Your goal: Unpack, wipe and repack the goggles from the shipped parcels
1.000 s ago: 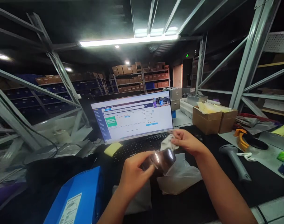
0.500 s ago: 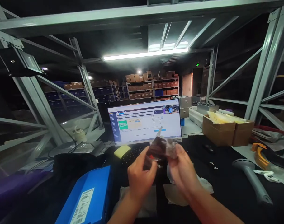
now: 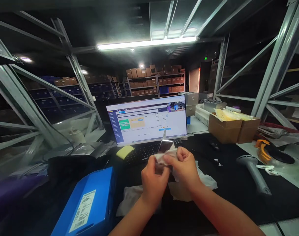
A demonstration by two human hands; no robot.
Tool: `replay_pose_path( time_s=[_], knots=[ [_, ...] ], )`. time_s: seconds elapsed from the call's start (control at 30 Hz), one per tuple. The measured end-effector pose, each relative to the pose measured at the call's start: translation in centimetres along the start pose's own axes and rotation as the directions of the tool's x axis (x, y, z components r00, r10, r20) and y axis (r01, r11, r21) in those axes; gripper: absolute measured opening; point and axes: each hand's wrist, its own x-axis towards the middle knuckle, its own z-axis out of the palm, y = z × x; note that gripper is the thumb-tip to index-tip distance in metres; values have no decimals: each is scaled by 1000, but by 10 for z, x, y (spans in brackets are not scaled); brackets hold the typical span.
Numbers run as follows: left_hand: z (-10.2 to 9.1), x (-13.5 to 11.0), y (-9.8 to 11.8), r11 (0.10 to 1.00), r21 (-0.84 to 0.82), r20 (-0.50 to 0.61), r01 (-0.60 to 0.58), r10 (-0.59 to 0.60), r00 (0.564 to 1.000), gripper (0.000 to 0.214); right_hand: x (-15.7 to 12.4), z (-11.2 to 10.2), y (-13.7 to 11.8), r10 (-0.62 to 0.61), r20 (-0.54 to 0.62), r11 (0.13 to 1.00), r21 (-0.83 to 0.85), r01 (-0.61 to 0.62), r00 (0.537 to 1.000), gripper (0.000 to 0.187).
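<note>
A small clear plastic packet (image 3: 166, 146) with dark contents is held up between my two hands, in front of the keyboard (image 3: 141, 153). My left hand (image 3: 153, 180) pinches its lower left side, fingers closed. The thumb and fingers of my right hand (image 3: 186, 167) are closed on the right side, at a whitish wrap or flap (image 3: 161, 158) across the packet. What lies inside is partly hidden by my fingers. Below my hands, a pale plastic bag (image 3: 129, 196), a beige paper piece (image 3: 180, 192) and a crumpled whitish bag (image 3: 206, 177) lie on the black mat.
A blue box (image 3: 102, 186) with a white label stands at left. Behind are a lit monitor (image 3: 149, 126) and a yellow pad (image 3: 125, 151). At right lie a handheld scanner (image 3: 254, 173), an orange tape dispenser (image 3: 262, 154), a mouse (image 3: 214, 146) and a cardboard box (image 3: 223, 129) of yellowish envelopes.
My right hand has turned inward, its thumb now over the packet's front. The whitish part now lies across the packet between both hands. The view has shifted slightly.
</note>
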Motion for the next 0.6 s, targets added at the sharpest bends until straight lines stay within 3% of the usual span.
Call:
replay_pose_path(
  time_s=[0.17, 0.23, 0.33, 0.43, 0.53, 0.6],
  knots=[
    [7, -5, 5, 992, -129, 135, -2, 20, 991, 39, 11, -9, -8, 65, -24, 978, 202, -58, 998, 66],
    [5, -3, 2, 992, -125, 152, 23, -4, 988, 39, 8, -7, -4, 17, -32, 992, 129, -13, 999, 64],
    [-4, 5, -1, 986, -141, 135, 91, -72, 988, 37, -4, 1, 3, -57, 18, 992, -114, 58, 998, 61],
    [-10, 10, -2, 986, -146, 108, 83, -67, 992, 41, -10, 5, 3, -45, 66, 975, -215, 59, 997, 61],
    [-5, 3, -2, 996, -93, 115, 11, 0, 993, 44, -2, 0, -6, 62, 72, 996, -62, -58, 995, 66],
    [2, -5, -2, 993, -50, 143, -110, 116, 983, 51, 9, -8, -14, 164, 50, 984, 68, -168, 985, 71]
  ],
)
